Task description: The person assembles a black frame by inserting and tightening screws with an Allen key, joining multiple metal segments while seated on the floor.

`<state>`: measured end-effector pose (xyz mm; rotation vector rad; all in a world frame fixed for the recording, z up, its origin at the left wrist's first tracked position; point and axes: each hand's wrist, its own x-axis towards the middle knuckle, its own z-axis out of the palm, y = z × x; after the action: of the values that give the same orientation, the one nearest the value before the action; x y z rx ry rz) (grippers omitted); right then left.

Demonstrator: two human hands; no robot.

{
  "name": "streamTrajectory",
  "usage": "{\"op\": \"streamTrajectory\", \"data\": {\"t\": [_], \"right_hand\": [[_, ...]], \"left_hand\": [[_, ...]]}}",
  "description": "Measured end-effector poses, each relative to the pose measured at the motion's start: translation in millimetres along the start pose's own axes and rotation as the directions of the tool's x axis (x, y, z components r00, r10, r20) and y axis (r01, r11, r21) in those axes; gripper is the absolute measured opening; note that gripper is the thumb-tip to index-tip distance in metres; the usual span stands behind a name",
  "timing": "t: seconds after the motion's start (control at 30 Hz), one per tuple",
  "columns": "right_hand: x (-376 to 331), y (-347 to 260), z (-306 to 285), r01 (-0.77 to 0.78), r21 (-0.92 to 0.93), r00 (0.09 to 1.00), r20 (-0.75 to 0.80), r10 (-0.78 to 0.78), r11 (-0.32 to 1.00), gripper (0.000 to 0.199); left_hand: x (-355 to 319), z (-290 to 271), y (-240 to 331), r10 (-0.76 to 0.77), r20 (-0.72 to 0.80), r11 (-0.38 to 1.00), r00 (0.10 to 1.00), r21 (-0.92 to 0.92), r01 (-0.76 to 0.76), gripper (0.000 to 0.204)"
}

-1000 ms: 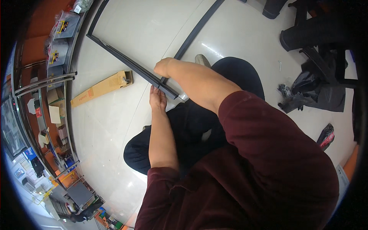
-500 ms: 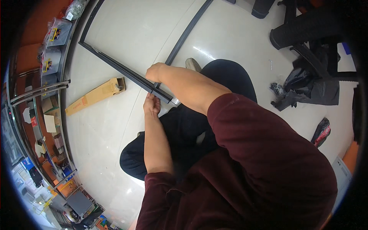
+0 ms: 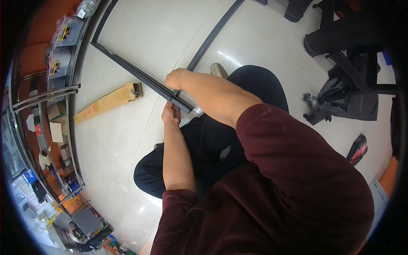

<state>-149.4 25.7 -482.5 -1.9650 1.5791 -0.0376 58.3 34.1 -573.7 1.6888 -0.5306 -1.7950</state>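
Observation:
A long dark metal rail (image 3: 131, 70) runs from the upper left across the pale floor toward my lap. My right hand (image 3: 175, 79) is closed over the rail near its close end. My left hand (image 3: 171, 114) grips the same rail from below, just short of its end by my knee. A second dark rail (image 3: 212, 36) leads off diagonally to the upper right and meets the first near my hands. I sit on the floor in dark trousers and a maroon top.
A long flat cardboard box (image 3: 106, 102) lies on the floor at left. Shelves with packaged goods (image 3: 55, 63) curve along the left edge. Black plastic bags (image 3: 344, 102), a small hex key (image 3: 304, 73) and dark furniture parts (image 3: 340, 34) lie at the right.
The view has shifted slightly. Both hands stay on the rail; my left hand has slid a little closer to its near end.

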Motion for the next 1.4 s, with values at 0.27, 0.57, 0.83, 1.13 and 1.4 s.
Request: {"op": "streamTrajectory", "data": {"t": [0.27,0.57,0.83,1.13,1.4], "right_hand": [[-5.0,-0.9,-5.1,0.056,-0.102,0.998,0.006,-0.055,0.993,0.025],[2.6,-2.6,-1.7,0.014,-0.013,1.000,0.007,-0.014,1.000,0.029],[25.8,172.2,-112.0,-0.243,0.225,0.829,-0.457,0.323,0.943,0.052],[-143.3,391.5,-82.8,-0.720,0.295,0.405,-0.558,0.725,0.629,0.046],[-178.2,326.3,-16.9,-0.566,0.394,0.417,-0.621,0.664,0.724,0.050]], "left_hand": [[14.2,-11.2,-7.3,0.102,0.054,0.990,0.993,0.096,-0.107,0.034],[-31.6,23.5,4.9,0.268,-0.186,0.952,0.945,0.202,-0.230,0.037],[-47.8,53.5,23.9,0.275,-0.149,0.906,0.950,0.372,-0.204,0.073],[-13.4,36.7,14.2,0.451,-0.030,0.729,0.892,0.589,-0.349,0.029],[-11.1,-2.3,62.5,0.407,-0.234,0.748,0.883,0.640,-0.175,0.048]]}}
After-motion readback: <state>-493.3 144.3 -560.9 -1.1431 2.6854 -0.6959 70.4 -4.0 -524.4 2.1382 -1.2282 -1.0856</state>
